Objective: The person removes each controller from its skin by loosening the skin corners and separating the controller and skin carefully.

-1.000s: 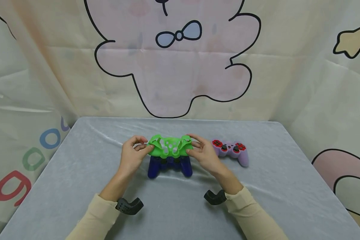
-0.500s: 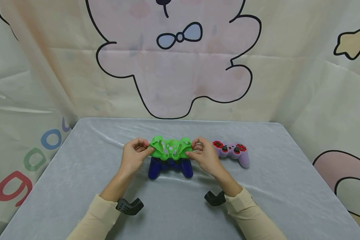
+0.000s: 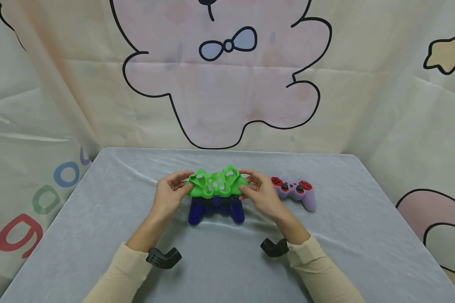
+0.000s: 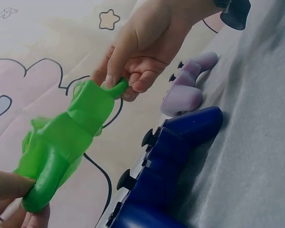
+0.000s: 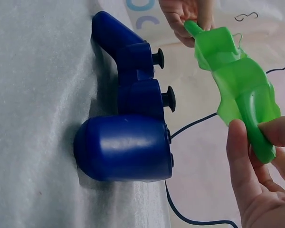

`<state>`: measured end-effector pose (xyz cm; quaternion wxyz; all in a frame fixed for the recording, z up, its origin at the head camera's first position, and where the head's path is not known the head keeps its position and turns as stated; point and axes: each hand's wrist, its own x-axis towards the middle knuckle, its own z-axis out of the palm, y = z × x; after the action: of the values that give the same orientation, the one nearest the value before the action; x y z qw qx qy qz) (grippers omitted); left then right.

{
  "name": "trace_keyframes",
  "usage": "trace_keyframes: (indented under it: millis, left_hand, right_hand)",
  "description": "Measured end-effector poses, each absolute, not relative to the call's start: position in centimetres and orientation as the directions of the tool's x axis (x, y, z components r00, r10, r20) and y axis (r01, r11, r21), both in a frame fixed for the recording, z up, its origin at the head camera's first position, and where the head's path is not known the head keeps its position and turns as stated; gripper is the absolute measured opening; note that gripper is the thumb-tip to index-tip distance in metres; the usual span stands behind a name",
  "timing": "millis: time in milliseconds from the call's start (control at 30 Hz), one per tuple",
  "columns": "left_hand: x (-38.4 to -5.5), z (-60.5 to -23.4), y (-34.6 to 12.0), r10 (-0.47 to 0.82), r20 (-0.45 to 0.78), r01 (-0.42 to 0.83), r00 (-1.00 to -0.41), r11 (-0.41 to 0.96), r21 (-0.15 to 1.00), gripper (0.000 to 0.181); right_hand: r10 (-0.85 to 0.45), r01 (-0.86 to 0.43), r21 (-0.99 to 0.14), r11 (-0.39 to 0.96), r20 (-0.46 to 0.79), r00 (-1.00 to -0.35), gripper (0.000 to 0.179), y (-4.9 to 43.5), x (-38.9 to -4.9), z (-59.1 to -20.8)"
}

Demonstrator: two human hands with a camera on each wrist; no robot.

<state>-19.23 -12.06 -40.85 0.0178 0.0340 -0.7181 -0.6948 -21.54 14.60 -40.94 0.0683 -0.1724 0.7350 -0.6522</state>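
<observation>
A limp green silicone controller cover (image 3: 214, 185) is stretched between both hands, raised above the table. My left hand (image 3: 168, 194) pinches its left end between thumb and fingers; my right hand (image 3: 260, 194) pinches the right end the same way. Below the cover a dark blue game controller (image 3: 216, 207) lies on the cloth, its upper part hidden in the head view. Both wrist views show a gap between the cover (image 4: 69, 137) and the blue controller (image 5: 126, 147), whose thumbsticks face up.
A lilac game controller (image 3: 296, 192) with red buttons lies on the grey cloth-covered table (image 3: 220, 269), right of the right hand. A printed curtain (image 3: 227, 97) hangs behind the table. Each wrist wears a black camera mount (image 3: 164, 257).
The cover's right side has tilted and risen slightly, and my right fingers have shifted along its end. The blue and lilac controllers have stayed in place.
</observation>
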Motion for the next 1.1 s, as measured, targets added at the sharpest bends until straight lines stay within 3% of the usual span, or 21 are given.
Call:
trace_keyframes:
  millis: [200, 333, 533, 800, 1100]
  left_hand:
    - [-19.36, -40.60, -12.09, -0.163, -0.054, -0.050, -0.985, -0.032, 0.998, 0.019]
    - [-19.41, -40.63, -12.13, -0.147, -0.055, -0.053, -0.988, -0.017, 0.998, 0.020]
    - [-19.40, -40.72, -12.18, -0.117, -0.033, -0.034, -0.993, 0.012, 0.999, 0.030]
    - [-19.25, -40.59, -12.20, -0.132, -0.058, -0.058, -0.990, -0.001, 0.998, 0.019]
    - [-19.08, -40.49, -12.44, -0.049, -0.071, -0.076, -0.996, 0.091, 0.993, 0.026]
  right_hand:
    - [-0.290, -0.144, -0.990, -0.011, 0.141, -0.947, 0.025, 14.52, -21.69, -40.97]
    - [-0.298, -0.162, -0.987, 0.012, 0.151, -0.943, 0.017, 14.62, -21.66, -40.99]
    - [-0.318, -0.159, -0.987, 0.032, 0.141, -0.938, 0.027, 14.73, -21.64, -40.86]
    - [-0.325, -0.148, -0.987, 0.058, 0.121, -0.938, 0.037, 14.80, -21.66, -40.71]
    - [-0.366, -0.160, -0.984, 0.080, 0.121, -0.923, 0.039, 14.92, -21.66, -40.61]
